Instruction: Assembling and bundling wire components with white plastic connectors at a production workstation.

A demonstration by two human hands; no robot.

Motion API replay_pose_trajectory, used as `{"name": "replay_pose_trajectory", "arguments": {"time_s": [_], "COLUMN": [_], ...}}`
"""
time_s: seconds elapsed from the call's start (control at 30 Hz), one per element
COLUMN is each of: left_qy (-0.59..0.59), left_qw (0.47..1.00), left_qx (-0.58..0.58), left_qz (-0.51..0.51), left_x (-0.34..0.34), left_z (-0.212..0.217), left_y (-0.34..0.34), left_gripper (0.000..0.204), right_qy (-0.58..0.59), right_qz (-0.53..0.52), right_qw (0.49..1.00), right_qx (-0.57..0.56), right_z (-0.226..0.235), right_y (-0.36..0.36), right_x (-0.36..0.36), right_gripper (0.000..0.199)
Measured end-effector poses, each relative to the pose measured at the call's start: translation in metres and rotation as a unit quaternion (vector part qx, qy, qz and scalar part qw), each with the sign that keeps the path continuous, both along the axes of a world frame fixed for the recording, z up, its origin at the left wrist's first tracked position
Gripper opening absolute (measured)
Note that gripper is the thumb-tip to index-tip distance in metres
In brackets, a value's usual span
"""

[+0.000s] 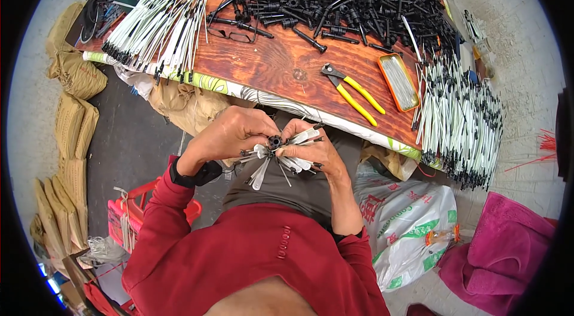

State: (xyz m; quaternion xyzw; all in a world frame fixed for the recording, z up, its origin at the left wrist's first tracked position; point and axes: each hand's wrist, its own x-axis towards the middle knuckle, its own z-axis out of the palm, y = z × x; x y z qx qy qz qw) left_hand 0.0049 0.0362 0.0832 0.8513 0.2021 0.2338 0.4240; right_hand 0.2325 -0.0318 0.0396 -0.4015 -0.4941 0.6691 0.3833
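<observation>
I have the left hand (232, 130) and right hand (317, 151) together, pinching a black-and-white bundle (274, 143); pliers (364, 95) lie on the tabletop (272, 65).

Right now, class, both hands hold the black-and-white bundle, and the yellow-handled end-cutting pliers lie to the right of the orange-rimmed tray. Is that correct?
Not quite: the head view shows the end-cutting pliers lying to the left of the orange-rimmed tray. The left hand and right hand do hold the bundle.
</observation>
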Motion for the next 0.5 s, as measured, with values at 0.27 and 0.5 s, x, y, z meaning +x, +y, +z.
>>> {"name": "replay_pose_trajectory", "arguments": {"time_s": [0.27,0.5], "left_qy": [0.048,0.024], "left_qw": [0.997,0.996], "left_qx": [-0.039,-0.069], "left_qz": [0.045,0.05], "left_x": [0.0,0.0007], "left_z": [0.003,-0.0015], "left_y": [-0.0022,0.0005], "left_gripper": [0.021,0.019], "right_qy": [0.045,0.048], "right_qz": [-0.009,-0.008], "right_qw": [0.999,0.999], "right_qx": [-0.013,-0.012], "right_z": [-0.0031,-0.0051], "right_y": [0.0005,0.0008], "right_x": [0.0019,0.0021], "right_gripper": [0.024,0.023]}}
